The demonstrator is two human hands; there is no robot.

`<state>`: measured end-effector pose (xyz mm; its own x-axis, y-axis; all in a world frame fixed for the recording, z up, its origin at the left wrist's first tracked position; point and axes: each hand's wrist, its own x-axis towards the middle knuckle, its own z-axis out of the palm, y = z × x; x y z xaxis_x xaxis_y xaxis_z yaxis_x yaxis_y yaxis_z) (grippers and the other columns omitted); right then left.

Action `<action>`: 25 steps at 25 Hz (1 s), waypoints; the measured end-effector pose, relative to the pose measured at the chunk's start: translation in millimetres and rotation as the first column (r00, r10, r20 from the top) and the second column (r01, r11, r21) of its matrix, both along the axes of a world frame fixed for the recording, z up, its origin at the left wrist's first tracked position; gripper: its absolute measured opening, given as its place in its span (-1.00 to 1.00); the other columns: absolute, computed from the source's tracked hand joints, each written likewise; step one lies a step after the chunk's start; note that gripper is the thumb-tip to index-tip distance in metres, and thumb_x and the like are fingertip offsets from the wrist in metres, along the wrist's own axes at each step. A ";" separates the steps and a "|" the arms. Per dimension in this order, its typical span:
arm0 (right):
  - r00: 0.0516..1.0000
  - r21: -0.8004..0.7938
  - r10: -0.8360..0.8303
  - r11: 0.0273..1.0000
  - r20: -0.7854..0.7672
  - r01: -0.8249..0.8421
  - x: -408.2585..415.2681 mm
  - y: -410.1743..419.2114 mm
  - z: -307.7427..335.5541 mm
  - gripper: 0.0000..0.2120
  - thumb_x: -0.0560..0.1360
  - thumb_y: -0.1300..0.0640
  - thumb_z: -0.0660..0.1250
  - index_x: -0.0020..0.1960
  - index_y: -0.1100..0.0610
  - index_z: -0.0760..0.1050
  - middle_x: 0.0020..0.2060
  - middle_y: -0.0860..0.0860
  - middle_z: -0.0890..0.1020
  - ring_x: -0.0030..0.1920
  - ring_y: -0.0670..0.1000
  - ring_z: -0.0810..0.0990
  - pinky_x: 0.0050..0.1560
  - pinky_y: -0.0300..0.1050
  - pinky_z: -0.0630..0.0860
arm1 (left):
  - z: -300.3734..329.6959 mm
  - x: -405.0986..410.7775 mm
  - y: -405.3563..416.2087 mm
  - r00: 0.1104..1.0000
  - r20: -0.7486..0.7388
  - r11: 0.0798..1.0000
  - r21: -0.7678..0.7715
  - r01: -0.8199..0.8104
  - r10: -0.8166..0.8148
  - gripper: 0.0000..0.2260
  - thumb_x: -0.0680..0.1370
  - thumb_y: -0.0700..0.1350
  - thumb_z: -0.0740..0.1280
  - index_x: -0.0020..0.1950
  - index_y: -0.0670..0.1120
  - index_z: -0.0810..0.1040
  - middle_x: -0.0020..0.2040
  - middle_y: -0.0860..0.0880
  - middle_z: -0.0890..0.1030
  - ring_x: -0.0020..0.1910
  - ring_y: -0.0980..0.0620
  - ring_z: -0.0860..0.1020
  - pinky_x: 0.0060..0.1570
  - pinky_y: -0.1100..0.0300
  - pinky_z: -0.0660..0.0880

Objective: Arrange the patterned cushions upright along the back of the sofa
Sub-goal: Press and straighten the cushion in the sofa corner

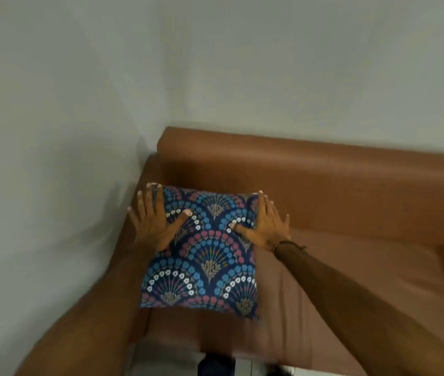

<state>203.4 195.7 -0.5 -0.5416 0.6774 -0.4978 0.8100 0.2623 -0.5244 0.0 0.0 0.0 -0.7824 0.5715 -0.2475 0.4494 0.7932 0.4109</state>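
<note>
One patterned cushion [210, 256], dark blue with blue, pink and white fan shapes, stands upright at the left end of a brown sofa [324, 185], leaning toward its backrest. My left hand [155, 221] grips the cushion's upper left edge, thumb across the front. My right hand [264, 223] grips the upper right edge the same way, a dark band on its wrist. The cushion's bottom edge rests on the seat. No other cushion is in view.
A pale wall [52, 131] runs along the left, close to the sofa's left armrest [144, 175], and another wall stands behind the backrest. The brown seat [364, 280] stretches to the right of the cushion. Floor shows at the bottom edge.
</note>
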 end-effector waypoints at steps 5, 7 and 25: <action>0.899 -0.653 -0.437 0.670 0.036 0.352 8.0 -39.0 -58.5 -0.34 0.53 0.01 0.55 0.50 0.07 0.29 0.26 0.07 0.62 0.13 0.14 0.67 -0.08 -0.01 0.68 | -48.7 5.3 -27.9 0.831 0.423 0.908 0.045 -0.417 0.361 0.36 0.18 0.47 0.58 0.74 0.01 -0.07 0.71 -0.17 0.21 0.65 -0.27 0.27 0.59 -0.30 0.25; 0.876 -0.743 -0.483 0.583 0.008 0.328 11.7 -34.5 -50.3 -0.58 0.58 0.08 0.49 0.39 0.10 0.49 0.06 0.03 0.72 -0.10 0.05 0.74 -0.30 -0.16 0.67 | -35.1 -0.7 -20.9 0.786 0.462 0.854 0.106 -0.510 0.412 0.35 0.08 0.42 0.67 0.71 0.01 0.11 0.64 -0.12 0.38 0.57 -0.20 0.42 0.53 -0.25 0.39; 0.506 -0.542 -0.814 0.573 -0.285 0.616 460.7 308.3 -46.2 0.06 0.07 0.19 0.78 0.48 0.00 0.39 0.27 0.01 0.69 0.20 0.08 0.71 0.14 0.17 0.69 | -52.5 409.7 365.7 0.697 0.691 0.886 0.428 -0.180 -0.192 -0.16 0.29 -0.19 0.73 0.48 0.00 0.42 0.35 0.05 0.63 0.30 0.08 0.63 0.35 -0.10 0.60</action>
<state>664.1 504.0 -46.7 -0.1579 0.7796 -0.6060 0.2546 -0.5608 -0.7878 409.7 365.7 -52.5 -0.4762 0.7612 -0.4402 -0.1153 0.4423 0.8895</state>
